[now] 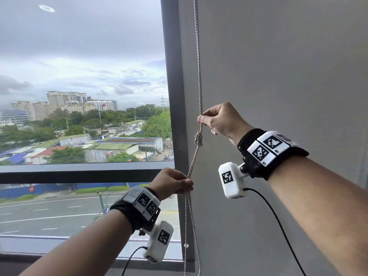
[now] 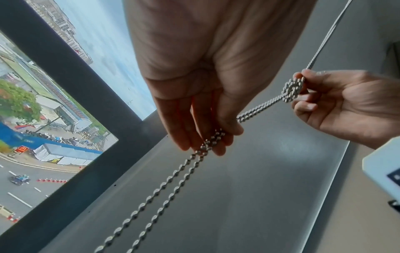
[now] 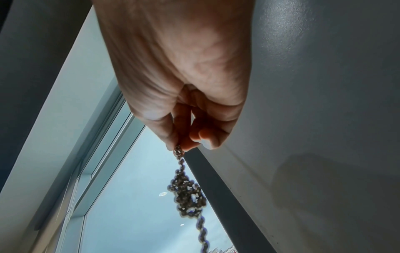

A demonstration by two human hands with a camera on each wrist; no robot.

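Note:
A silver bead chain (image 1: 197,56) hangs doubled in front of the grey wall beside the window frame. A knot (image 1: 198,138) is tied in it; the knot (image 2: 292,89) also shows in the left wrist view and the knot (image 3: 187,195) in the right wrist view. My right hand (image 1: 217,120) pinches the chain just above the knot between thumb and fingers. My left hand (image 1: 173,184) grips both strands below the knot, and they run on down past my fingers (image 2: 207,143). Between my hands the chain (image 2: 257,111) stretches at a slant.
A dark window frame (image 1: 173,86) stands just left of the chain, with a horizontal bar (image 1: 79,174) at left-hand height. A plain grey wall (image 1: 278,66) fills the right side. Beyond the glass lie buildings and a road far below.

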